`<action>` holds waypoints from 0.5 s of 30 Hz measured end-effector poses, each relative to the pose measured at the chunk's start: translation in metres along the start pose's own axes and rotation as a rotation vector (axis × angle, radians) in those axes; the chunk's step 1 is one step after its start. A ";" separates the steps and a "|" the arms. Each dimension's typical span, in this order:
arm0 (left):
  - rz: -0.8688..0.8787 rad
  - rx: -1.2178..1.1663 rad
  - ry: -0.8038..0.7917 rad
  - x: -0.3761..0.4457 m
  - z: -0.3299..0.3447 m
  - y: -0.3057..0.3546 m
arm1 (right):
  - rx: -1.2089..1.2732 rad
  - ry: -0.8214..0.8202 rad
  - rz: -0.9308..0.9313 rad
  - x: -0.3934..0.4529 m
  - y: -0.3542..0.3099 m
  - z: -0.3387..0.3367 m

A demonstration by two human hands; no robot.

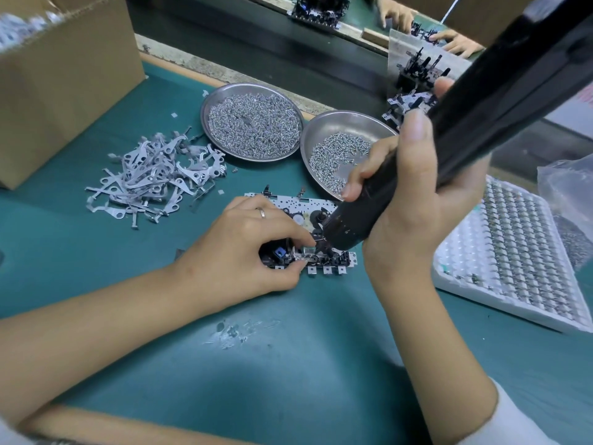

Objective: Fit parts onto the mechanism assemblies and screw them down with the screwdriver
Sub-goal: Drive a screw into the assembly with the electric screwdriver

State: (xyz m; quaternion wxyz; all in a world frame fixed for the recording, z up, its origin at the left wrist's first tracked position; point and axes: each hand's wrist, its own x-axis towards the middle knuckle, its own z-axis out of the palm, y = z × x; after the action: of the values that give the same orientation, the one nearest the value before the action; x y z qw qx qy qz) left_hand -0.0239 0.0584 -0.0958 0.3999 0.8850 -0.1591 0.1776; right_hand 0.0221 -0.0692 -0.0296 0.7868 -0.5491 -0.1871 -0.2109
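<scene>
Bare green mat is lying open nearside of the fingers; beyond them two dishes, leftward lever pile, rightward white tray are crowding.

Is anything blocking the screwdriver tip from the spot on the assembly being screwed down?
Nothing visible does. The right hand holds the screwdriver tilted, with its tip already down on the assembly. The left hand holds the assembly beside the tip; its fingertips are very close but not under it.

Factory assembly bench, green mat, steel dish of screws, conveyor belt
</scene>
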 end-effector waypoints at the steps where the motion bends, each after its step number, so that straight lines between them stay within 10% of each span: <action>1: 0.001 0.002 0.002 0.000 0.000 0.000 | -0.018 -0.004 -0.003 0.000 0.001 0.001; 15: -0.011 -0.097 0.071 0.002 -0.005 0.002 | -0.341 0.039 -0.205 -0.010 0.007 -0.037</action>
State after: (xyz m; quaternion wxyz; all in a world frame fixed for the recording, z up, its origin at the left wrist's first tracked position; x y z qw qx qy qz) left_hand -0.0236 0.0607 -0.0907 0.4486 0.8586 -0.1482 0.1991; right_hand 0.0197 -0.1012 -0.0522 0.6601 -0.6484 -0.1886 -0.3292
